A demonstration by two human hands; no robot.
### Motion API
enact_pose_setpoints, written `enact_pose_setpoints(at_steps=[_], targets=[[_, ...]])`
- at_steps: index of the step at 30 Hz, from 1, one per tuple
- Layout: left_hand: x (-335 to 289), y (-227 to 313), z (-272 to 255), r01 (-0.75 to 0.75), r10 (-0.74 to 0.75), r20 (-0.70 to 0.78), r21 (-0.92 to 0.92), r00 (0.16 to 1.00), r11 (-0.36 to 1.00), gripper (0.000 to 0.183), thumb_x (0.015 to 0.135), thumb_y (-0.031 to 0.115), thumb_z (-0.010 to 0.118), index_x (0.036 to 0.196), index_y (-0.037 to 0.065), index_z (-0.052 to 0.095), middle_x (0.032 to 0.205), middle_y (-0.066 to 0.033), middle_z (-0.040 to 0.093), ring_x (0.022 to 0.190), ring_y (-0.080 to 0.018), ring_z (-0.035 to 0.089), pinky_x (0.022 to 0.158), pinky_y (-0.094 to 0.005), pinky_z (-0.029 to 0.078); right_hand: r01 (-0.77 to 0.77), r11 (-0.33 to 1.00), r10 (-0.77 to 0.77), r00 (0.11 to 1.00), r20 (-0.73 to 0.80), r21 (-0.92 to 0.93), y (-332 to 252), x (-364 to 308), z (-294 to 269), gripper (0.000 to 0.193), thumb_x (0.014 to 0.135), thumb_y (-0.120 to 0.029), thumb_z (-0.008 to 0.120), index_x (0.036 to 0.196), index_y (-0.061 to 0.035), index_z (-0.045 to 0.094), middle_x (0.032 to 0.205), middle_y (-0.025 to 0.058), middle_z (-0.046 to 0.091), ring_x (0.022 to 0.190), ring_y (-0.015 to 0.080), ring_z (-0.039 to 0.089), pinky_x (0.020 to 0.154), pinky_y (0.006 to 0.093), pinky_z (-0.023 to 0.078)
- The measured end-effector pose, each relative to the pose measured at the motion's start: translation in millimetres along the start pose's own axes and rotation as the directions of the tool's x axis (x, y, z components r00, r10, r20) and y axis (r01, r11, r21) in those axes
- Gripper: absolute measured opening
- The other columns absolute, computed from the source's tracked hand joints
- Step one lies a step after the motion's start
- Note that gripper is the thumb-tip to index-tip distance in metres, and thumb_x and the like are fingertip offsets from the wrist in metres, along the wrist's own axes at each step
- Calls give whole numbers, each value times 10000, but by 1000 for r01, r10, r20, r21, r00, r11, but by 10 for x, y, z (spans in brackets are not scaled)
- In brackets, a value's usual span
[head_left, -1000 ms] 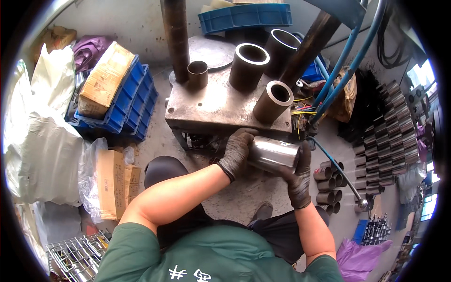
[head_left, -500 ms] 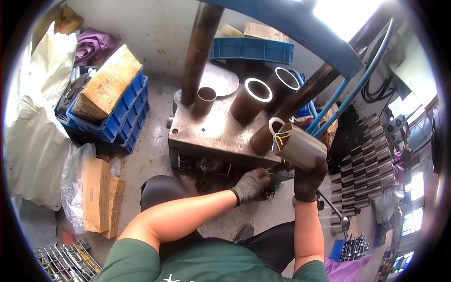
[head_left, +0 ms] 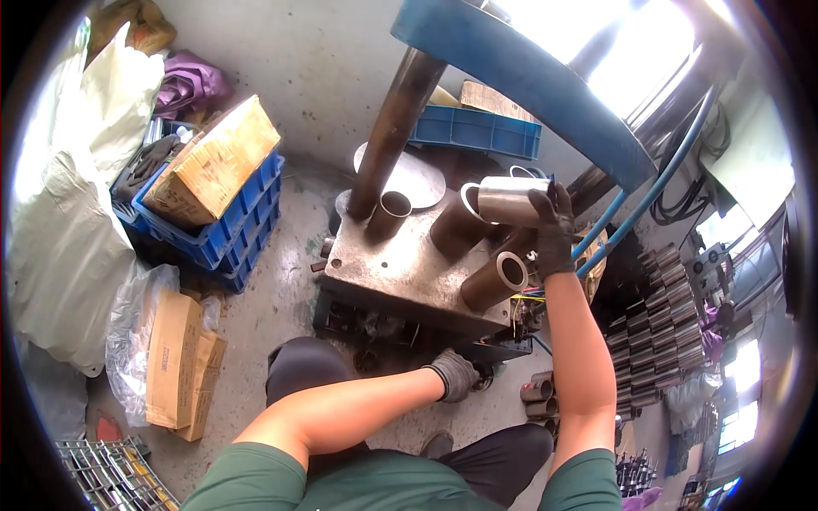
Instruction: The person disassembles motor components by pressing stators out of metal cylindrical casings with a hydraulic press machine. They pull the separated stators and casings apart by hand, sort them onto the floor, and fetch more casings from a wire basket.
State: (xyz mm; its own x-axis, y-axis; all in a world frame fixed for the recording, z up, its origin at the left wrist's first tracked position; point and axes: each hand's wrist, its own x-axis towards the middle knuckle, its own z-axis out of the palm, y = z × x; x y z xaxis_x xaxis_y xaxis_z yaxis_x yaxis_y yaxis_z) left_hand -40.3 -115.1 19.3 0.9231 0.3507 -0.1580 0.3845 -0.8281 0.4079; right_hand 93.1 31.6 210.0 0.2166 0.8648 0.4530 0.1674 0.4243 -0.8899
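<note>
My right hand [head_left: 554,234], in a dark work glove, grips a shiny metal sleeve [head_left: 509,203] by its right end. It holds the sleeve nearly level above the press table [head_left: 409,255], in front of the wide upright tubes. My left hand [head_left: 455,376], in a grey glove, is low before the table's front edge, with its fingers curled beside a small dark round part [head_left: 484,375]. What those fingers grasp is hidden. On the table, a thick-walled tube [head_left: 494,281] leans near the right corner, a wide dark tube [head_left: 456,226] is farther back, and a narrow tube [head_left: 390,215] stands left.
A blue press frame [head_left: 528,77] arches over the table on steel columns [head_left: 396,132]. Blue hoses [head_left: 652,179] run down at right. Stacked metal sleeves [head_left: 656,332] stand beyond my right arm. Blue crates [head_left: 243,234] and cardboard boxes [head_left: 175,362] are at left.
My right hand has raised the sleeve up and away from the table's near right corner and levelled it. My left hand has dropped lower, nearer me. The whole view has shifted slightly.
</note>
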Motion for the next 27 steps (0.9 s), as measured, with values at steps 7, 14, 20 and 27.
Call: enact_pose_setpoints(at_steps=[7,14,20,27], targets=[[-70,48,-110,-38,38,54,-3,998,999,307,879,205,626,1117,105,792,1109,-148,792,1074,-302,759,884,-471,552,213,495,-101,977,188,-843,74,600,151,882,788,-573,841,1441,-32,599,1299,256,702,1234,374,668,1069,435,506],[-24,122,-12,-59,57,82,24,995,998,324,888,189,612,1155,102,775,1139,-157,785,1093,-310,753,917,-478,542,67,200,220,969,111,-977,-16,1061,301,1004,835,-727,721,1576,-89,491,1497,273,571,1396,439,551,1176,485,430],[-75,94,-13,-65,64,66,20,996,998,320,890,185,619,1158,100,771,1148,-164,783,1101,-318,752,939,-480,539,260,-141,74,965,252,-955,-300,722,709,594,944,-608,661,1314,-144,684,1368,264,633,1282,426,629,1091,512,500],[1,134,46,-88,85,65,44,994,995,330,889,191,622,1167,103,777,1122,-164,790,1071,-323,761,913,-484,551,291,79,81,951,297,-953,-1,862,538,448,1032,-495,589,1170,-76,667,1162,262,736,1112,455,701,997,521,537]])
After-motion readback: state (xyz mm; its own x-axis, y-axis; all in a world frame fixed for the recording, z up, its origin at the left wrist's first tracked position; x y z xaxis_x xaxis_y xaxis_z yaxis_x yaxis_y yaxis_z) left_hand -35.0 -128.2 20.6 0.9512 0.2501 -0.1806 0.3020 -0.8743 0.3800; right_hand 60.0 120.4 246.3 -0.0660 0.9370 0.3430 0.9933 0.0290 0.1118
